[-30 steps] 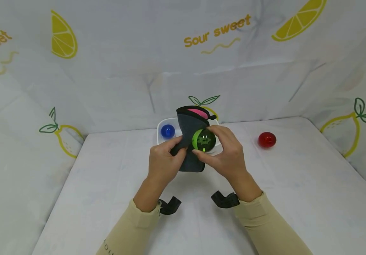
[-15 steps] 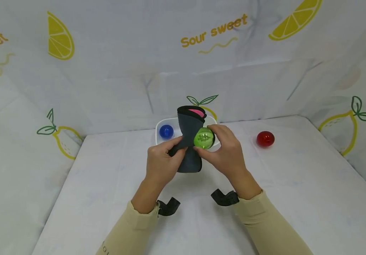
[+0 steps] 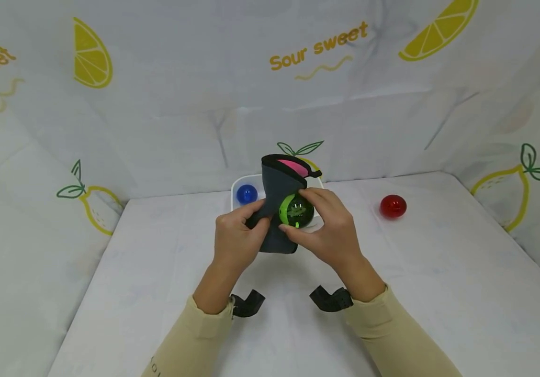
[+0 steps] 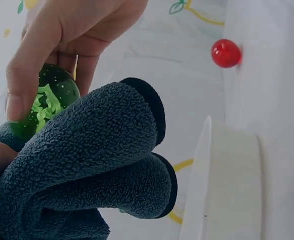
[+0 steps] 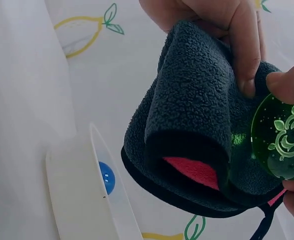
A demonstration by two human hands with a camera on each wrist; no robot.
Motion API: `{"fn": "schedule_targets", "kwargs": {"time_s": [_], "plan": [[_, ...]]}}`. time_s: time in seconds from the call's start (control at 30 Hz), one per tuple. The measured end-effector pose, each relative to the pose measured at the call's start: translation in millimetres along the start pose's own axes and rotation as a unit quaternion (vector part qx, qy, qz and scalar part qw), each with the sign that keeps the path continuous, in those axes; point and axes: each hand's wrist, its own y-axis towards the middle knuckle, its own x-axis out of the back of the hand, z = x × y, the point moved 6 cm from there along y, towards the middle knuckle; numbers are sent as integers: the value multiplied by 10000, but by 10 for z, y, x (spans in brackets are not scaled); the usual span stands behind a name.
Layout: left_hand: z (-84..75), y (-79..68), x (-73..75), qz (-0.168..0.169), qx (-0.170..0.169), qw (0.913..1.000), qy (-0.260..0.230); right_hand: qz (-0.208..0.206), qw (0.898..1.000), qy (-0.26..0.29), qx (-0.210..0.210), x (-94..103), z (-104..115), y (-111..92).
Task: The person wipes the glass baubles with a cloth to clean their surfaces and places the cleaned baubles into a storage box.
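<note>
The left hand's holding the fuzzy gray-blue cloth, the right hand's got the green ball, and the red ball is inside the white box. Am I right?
Almost! The red ball isn't inside the white box; it lies outside it on the table, as the head view shows. The left hand does hold the cloth, and the right hand the green ball.

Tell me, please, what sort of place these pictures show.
Probably a small indoor tabletop booth: a white-covered table, lemon-print sheeting around its back and sides, and a red ball lying on it.
</note>
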Motion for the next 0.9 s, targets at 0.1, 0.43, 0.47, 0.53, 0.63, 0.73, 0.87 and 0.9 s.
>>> {"fn": "schedule_targets", "kwargs": {"time_s": [0.1, 0.43, 0.47, 0.53, 0.63, 0.73, 0.87, 0.9], "plan": [[-8, -1, -2, -12, -55, 10000, -5, -96, 9999, -31, 109, 19, 28, 2], [-31, -3, -21, 118, -63, 9999, -44, -670, 9974, -3, 282, 67, 12, 8], [-37, -4, -23, 129, -52, 9999, -73, -706, 9972, -14, 245, 72, 0, 9], [-47, -9, -25, 146, -34, 9998, -111, -731, 9972, -20, 136, 81, -32, 10], [-72, -16, -27, 167, -46, 9996, -221, -726, 9973, -21, -62, 93, -81, 9], [-98, -21, -23, 150, -101, 9993, -313, -665, 9974, -42, -257, 94, -114, 6], [-113, -20, -6, 40, -156, 9992, -373, -492, 9980, -30, -404, 71, -133, 10], [-112, -19, -1, 2, -159, 9992, -376, -446, 9981, -1, -421, 64, -133, 10]]}}
